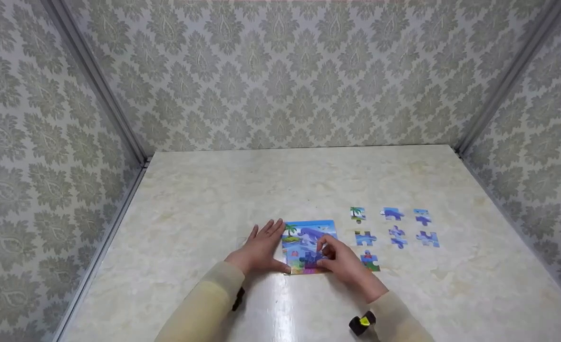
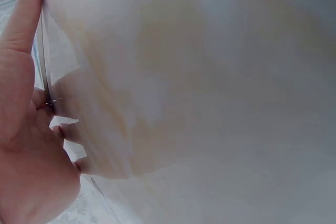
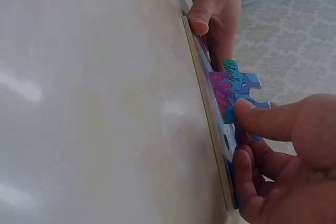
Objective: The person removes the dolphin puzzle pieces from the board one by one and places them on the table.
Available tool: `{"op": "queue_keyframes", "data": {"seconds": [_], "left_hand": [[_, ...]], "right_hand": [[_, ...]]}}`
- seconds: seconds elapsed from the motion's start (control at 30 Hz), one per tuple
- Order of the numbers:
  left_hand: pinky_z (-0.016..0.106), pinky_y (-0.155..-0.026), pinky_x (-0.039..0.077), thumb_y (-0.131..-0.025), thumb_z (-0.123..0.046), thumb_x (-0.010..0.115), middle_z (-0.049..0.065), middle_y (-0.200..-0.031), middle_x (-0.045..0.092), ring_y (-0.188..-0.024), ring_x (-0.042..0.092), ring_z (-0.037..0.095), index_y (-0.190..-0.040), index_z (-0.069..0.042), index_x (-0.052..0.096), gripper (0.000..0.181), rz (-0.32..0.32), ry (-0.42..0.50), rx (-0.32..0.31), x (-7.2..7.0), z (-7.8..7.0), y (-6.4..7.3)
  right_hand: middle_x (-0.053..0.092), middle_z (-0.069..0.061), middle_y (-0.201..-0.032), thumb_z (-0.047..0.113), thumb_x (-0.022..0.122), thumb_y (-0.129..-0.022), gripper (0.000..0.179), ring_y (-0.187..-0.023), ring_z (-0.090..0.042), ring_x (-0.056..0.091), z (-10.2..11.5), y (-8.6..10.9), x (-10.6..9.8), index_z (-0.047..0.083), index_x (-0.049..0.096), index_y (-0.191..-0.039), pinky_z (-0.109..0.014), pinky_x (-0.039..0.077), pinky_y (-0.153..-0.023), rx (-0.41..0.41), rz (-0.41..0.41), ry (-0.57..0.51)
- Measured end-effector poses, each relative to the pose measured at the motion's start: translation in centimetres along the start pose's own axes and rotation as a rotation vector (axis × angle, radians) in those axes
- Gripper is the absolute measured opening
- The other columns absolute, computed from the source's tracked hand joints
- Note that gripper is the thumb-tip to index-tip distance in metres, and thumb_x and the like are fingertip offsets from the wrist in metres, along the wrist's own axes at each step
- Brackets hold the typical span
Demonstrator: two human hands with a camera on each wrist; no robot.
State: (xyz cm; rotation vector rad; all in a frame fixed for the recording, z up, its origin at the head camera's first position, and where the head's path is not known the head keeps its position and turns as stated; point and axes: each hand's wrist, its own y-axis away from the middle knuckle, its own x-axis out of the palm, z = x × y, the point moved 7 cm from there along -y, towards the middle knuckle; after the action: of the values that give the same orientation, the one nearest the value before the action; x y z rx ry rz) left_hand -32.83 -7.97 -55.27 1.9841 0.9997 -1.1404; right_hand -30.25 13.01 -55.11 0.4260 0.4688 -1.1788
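Observation:
A square puzzle board (image 1: 304,242) with a bright sea picture lies on the table. My left hand (image 1: 261,249) is at its left side, fingers spread along the edge and the thumb at the near left corner. Over the near right part of the board, my right hand (image 1: 344,261) pinches a puzzle piece (image 3: 237,90) between thumb and fingers. This piece is blue with pink coral and a bit of green, tilted up from the board in the right wrist view. In the left wrist view, the left thumb (image 2: 23,19) runs along the board's edge.
Several loose puzzle pieces lie to the right of the board, among them a palm tree piece (image 1: 357,213), a purple and blue piece (image 1: 392,213) and a red and green piece (image 1: 370,261). Patterned walls (image 1: 280,76) enclose the pale marbled table (image 1: 204,190).

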Motion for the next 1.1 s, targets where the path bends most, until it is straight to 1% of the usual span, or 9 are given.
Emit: {"op": "queue_keyframes", "data": {"seconds": [0.1,0.3,0.33,0.4,0.47,0.63,0.8,0.97,1.1], "left_hand": [[0.062,-0.129,0.002,-0.077,-0.066,0.080,0.008,-0.175,0.009,-0.163,0.005,0.032,-0.166,-0.009,0.013,0.125,-0.002,-0.004,0.004,0.0,0.0,0.0],[0.061,-0.130,0.001,-0.078,-0.067,0.080,0.007,-0.175,0.008,-0.163,0.004,0.031,-0.166,-0.010,0.012,0.125,0.007,-0.009,0.002,0.2,0.1,-0.1],[0.061,-0.130,0.002,-0.078,-0.066,0.080,0.007,-0.175,0.008,-0.163,0.004,0.031,-0.166,-0.009,0.012,0.125,0.007,-0.006,0.002,0.2,0.1,-0.1],[0.061,-0.130,0.002,-0.077,-0.065,0.081,0.007,-0.175,0.008,-0.163,0.004,0.031,-0.166,-0.009,0.013,0.125,0.007,-0.003,0.001,0.2,0.0,-0.1],[0.060,-0.130,0.001,-0.077,-0.065,0.081,0.007,-0.175,0.008,-0.163,0.004,0.031,-0.166,-0.009,0.013,0.125,0.010,-0.001,-0.003,0.1,0.0,-0.1],[0.059,-0.130,-0.001,-0.077,-0.067,0.080,0.005,-0.175,0.007,-0.163,0.003,0.030,-0.167,-0.011,0.012,0.126,0.011,0.001,-0.015,0.0,0.1,0.0],[0.059,-0.130,-0.001,-0.077,-0.066,0.081,0.005,-0.175,0.007,-0.163,0.003,0.030,-0.167,-0.011,0.013,0.126,0.013,0.007,-0.021,0.0,0.2,-0.1],[0.060,-0.130,-0.001,-0.077,-0.067,0.080,0.005,-0.175,0.006,-0.163,0.003,0.029,-0.167,-0.011,0.011,0.126,0.025,0.004,-0.013,0.1,0.1,-0.1],[0.062,-0.129,0.001,-0.077,-0.067,0.080,0.006,-0.175,0.007,-0.163,0.004,0.031,-0.167,-0.010,0.012,0.126,0.021,-0.007,-0.005,0.1,0.0,-0.1]], "right_hand": [[0.055,-0.002,-0.092,0.004,0.068,-0.097,0.023,-0.087,-0.019,0.051,-0.2,0.1,-0.5,0.021,0.056,-0.107,-0.032,0.042,-0.079,-0.021,0.006,-0.056],[0.056,-0.006,-0.094,0.002,0.065,-0.099,0.019,-0.084,-0.019,0.053,-0.8,0.8,-2.4,0.011,0.054,-0.113,-0.026,0.048,-0.068,-0.033,0.012,-0.258],[0.056,-0.007,-0.095,0.002,0.064,-0.099,0.020,-0.084,-0.019,0.055,-0.9,1.0,-3.0,0.009,0.053,-0.114,-0.026,0.052,-0.068,-0.028,0.001,-0.284],[0.057,-0.008,-0.099,0.002,0.065,-0.099,0.022,-0.087,-0.019,0.060,-1.3,1.5,-4.4,0.006,0.052,-0.117,-0.027,0.058,-0.073,-0.011,-0.037,-0.316],[0.058,-0.010,-0.104,0.004,0.067,-0.098,0.026,-0.090,-0.020,0.066,-1.8,2.1,-5.9,0.005,0.052,-0.119,-0.030,0.062,-0.077,0.027,-0.088,-0.336],[0.057,-0.015,-0.119,0.006,0.068,-0.097,0.032,-0.097,-0.022,0.067,-3.6,4.1,-9.7,0.005,0.053,-0.125,-0.027,0.062,-0.083,0.110,-0.183,-0.329],[0.061,-0.010,-0.119,0.007,0.066,-0.099,0.034,-0.097,-0.016,0.067,-5.9,6.0,-12.7,0.003,0.051,-0.130,-0.023,0.060,-0.087,0.156,-0.235,-0.309],[0.063,-0.006,-0.117,0.010,0.066,-0.100,0.038,-0.097,-0.009,0.066,-8.2,7.4,-14.8,0.004,0.050,-0.134,-0.019,0.059,-0.086,0.221,-0.283,-0.280],[0.061,-0.010,-0.126,0.008,0.065,-0.100,0.039,-0.099,-0.005,0.063,-9.8,8.1,-15.6,0.002,0.052,-0.135,-0.017,0.058,-0.085,0.254,-0.292,-0.234]]}}
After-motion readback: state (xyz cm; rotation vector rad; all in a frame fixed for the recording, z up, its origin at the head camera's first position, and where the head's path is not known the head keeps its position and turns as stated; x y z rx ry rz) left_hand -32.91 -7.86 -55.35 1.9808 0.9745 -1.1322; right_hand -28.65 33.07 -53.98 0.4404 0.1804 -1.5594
